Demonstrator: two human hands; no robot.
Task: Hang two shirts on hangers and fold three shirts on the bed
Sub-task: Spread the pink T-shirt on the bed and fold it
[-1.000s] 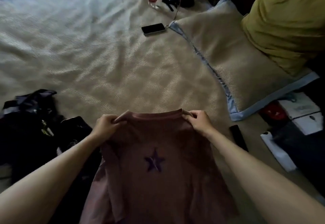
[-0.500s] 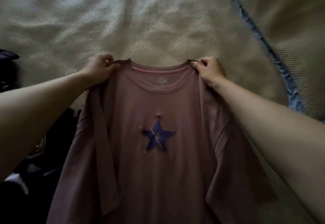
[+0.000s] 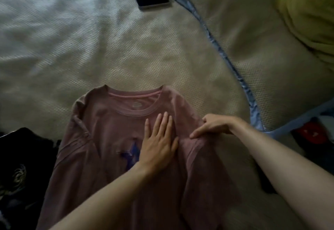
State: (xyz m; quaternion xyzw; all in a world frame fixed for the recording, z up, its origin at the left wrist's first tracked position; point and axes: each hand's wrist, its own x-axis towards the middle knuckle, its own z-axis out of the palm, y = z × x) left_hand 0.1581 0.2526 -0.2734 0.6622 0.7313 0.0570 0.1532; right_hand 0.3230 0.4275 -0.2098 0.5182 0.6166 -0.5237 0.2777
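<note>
Pink shirt lies face up on the bed, collar far, near centre. Left hand is flat on the chest, fingers straight and together, covering part of the star print. Right hand pinches the right shoulder/sleeve seam, fabric bunched under it. Looks like light, limp knit: no stiffness, will drag and wrinkle on the textured cover. Best holds: shoulder seams and hem corners. Dark clothes piled at left, touching the sleeve.
</note>
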